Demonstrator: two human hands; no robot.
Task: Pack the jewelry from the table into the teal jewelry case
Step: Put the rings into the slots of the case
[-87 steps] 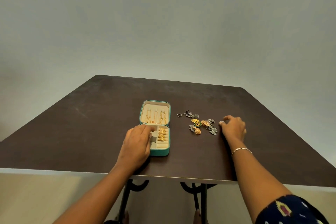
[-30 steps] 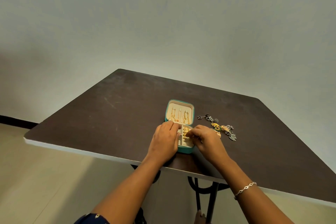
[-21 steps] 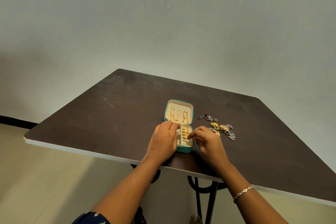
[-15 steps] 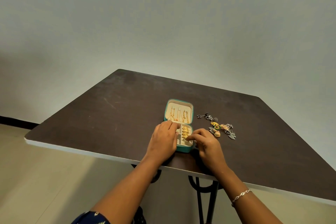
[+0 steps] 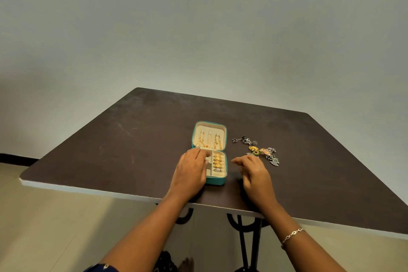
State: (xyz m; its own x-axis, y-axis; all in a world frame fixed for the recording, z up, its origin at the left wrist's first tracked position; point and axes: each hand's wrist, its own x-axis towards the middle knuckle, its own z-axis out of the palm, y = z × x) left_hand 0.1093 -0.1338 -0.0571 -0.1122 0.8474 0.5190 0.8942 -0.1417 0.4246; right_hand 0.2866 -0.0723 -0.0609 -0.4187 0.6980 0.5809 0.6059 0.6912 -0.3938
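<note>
Inside teal case (image 5: 215,181): gold rings (image 5: 217,159), chains (image 5: 209,140).

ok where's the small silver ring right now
Head view, centre of the table: the small silver ring sits in the right-hand slot row of the open teal jewelry case, at the near end just below the gold rings.

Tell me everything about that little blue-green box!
The box is teal outside and cream inside. It lies open flat on the dark table. The far half holds gold chains in rows. The near half has small compartments; gold rings and one silver ring sit in its right column. The left hand rests on its left side.
</note>
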